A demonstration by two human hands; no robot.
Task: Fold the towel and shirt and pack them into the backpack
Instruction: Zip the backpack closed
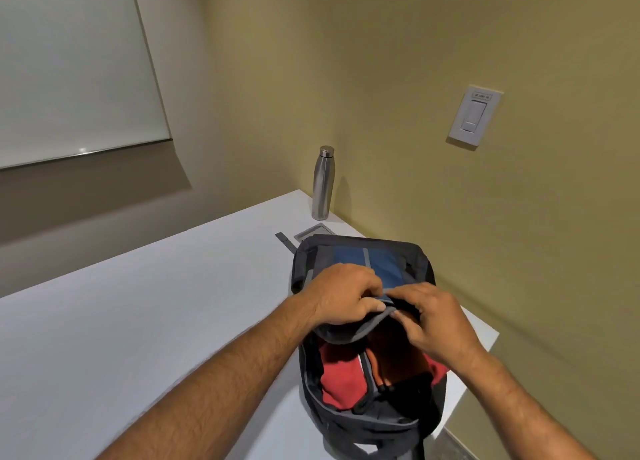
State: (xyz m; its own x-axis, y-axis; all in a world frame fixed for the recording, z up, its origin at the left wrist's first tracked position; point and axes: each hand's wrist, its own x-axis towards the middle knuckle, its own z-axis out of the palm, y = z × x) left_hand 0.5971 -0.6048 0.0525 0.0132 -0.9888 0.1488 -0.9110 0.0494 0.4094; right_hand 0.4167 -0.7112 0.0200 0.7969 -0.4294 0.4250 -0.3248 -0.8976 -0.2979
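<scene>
A dark grey backpack (360, 421) with a blue front panel lies on the white table (145, 321), its main compartment gaping toward me. Red cloth (341, 376) fills the inside on the left, and something dark orange-brown (394, 352) sits beside it on the right. I cannot tell which one is the towel and which the shirt. My left hand (343, 293) and my right hand (436, 317) meet at the far edge of the opening, both pinching the grey-trimmed flap there. The fingertips are partly tucked under the flap.
A steel water bottle (322, 184) stands upright at the table's far corner by the wall. A grey cable hatch (313, 232) is set into the tabletop behind the backpack. The table's right edge runs close to the backpack. A wall switch (475, 116) is on the right wall.
</scene>
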